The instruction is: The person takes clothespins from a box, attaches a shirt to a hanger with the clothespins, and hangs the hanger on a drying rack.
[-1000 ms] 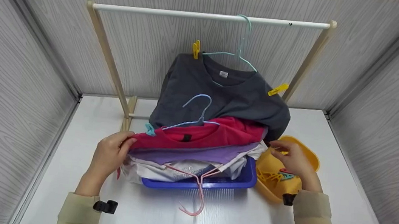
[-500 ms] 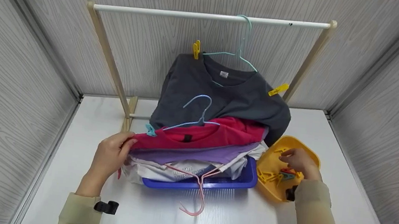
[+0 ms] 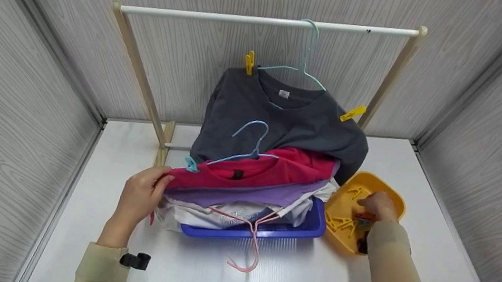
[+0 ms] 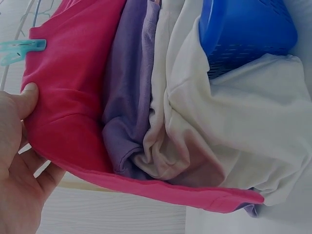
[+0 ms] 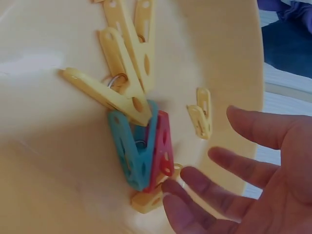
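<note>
My left hand (image 3: 141, 192) pinches the sleeve end of a red T-shirt (image 3: 215, 180), thumb on top and fingers beneath. A teal clothespin (image 4: 22, 46) clips that shirt near its shoulder, and a blue hanger (image 3: 256, 152) sits in its neckline. Inside the yellow basin (image 3: 341, 205), my right hand (image 3: 379, 204) has its fingers spread and loosely bent, gripping nothing. Close to its fingertips lie a red clothespin (image 5: 165, 146), a teal clothespin (image 5: 124, 151) and several yellow clothespins (image 5: 124, 80). A single yellow clothespin (image 5: 200, 119) lies near the thumb.
Behind, a dark grey T-shirt (image 3: 255, 108) hangs from a white rail (image 3: 209, 15) on a green hanger (image 3: 305, 61), with two yellow clothespins on it. Under the red shirt are purple and white garments, a blue basket (image 3: 317, 226) and a pink hanger (image 3: 254, 251).
My right hand has moved from beside the red shirt's right end into the basin, rightward and down. The left hand has kept its hold on the sleeve.
</note>
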{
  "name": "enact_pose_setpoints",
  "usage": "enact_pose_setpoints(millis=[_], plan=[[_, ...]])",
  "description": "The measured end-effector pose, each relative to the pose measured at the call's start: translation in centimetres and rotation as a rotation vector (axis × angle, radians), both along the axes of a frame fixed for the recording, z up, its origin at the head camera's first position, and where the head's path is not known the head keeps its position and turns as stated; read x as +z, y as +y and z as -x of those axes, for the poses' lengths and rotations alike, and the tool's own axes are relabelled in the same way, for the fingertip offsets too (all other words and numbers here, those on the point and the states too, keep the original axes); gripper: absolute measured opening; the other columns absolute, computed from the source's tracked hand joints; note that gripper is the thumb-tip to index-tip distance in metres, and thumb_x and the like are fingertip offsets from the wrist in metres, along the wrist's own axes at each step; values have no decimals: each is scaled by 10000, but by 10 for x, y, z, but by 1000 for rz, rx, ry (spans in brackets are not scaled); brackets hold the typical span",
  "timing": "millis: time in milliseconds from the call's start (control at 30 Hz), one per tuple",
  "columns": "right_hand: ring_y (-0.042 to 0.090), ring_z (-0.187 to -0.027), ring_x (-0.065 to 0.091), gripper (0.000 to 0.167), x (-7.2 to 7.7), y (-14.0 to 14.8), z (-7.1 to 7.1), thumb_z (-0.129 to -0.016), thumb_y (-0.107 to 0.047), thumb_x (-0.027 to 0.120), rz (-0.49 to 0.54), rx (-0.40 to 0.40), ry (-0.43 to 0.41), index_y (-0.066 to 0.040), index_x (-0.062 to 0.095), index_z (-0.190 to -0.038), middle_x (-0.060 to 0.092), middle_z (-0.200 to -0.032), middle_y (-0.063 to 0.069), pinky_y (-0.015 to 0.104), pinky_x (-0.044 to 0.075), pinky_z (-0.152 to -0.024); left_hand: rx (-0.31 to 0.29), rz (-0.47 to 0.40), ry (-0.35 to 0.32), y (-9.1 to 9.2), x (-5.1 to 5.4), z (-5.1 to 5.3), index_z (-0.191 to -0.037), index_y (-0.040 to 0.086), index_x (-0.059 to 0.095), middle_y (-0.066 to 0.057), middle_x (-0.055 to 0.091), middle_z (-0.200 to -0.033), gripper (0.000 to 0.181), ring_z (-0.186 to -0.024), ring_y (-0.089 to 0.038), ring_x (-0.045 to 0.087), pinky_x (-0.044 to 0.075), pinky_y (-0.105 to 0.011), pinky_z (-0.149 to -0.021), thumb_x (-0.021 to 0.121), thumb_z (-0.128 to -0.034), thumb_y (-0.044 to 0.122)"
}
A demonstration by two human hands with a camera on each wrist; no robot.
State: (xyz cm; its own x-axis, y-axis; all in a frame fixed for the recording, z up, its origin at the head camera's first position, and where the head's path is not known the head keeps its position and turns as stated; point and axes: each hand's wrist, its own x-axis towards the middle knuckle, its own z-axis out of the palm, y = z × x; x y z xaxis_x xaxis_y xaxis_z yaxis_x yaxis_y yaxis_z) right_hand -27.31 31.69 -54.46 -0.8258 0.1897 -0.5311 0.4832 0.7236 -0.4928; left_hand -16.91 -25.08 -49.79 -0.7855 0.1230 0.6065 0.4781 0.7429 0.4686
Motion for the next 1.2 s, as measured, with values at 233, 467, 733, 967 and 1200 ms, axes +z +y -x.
enact_pose_setpoints(millis=[233,467,733,967,1200], plan=[[303,-980,530,415,-3,-4,2,-981,-275,587,16,-26,-28,49,583,-1240,584,-1078,175,378,447,-848,-2,4,4,0,1,0,-1002,-2,705,-136,712,-958,136,-923,-316,689,548,-470,-799,722,-893,77],[277,-934,635,414,-10,-5,4,-988,-172,558,97,-25,-7,75,519,-1319,652,-1075,181,400,497,-894,-3,7,10,1,3,-1,-1009,-11,705,-146,713,-962,150,-926,-332,688,548,-473,-799,726,-886,72],[271,-858,674,458,-19,-5,5,-898,-55,699,194,-185,-34,57,517,-1303,678,-988,162,385,554,-819,3,7,16,1,1,-1,-998,-6,706,-141,714,-953,143,-920,-326,689,547,-473,-798,733,-879,69],[230,-738,629,208,-20,-4,5,-868,-74,725,40,-96,4,59,670,-1019,674,-814,116,340,519,-714,7,7,8,0,0,0,-1012,-18,705,-151,713,-964,160,-928,-331,687,545,-478,-805,734,-877,64],[276,-861,642,301,-19,-4,1,-928,-110,646,168,-215,-13,36,590,-1185,669,-972,140,346,543,-758,11,9,1,0,1,0,-1020,-15,705,-153,713,-975,162,-934,-331,686,545,-476,-804,730,-882,66]])
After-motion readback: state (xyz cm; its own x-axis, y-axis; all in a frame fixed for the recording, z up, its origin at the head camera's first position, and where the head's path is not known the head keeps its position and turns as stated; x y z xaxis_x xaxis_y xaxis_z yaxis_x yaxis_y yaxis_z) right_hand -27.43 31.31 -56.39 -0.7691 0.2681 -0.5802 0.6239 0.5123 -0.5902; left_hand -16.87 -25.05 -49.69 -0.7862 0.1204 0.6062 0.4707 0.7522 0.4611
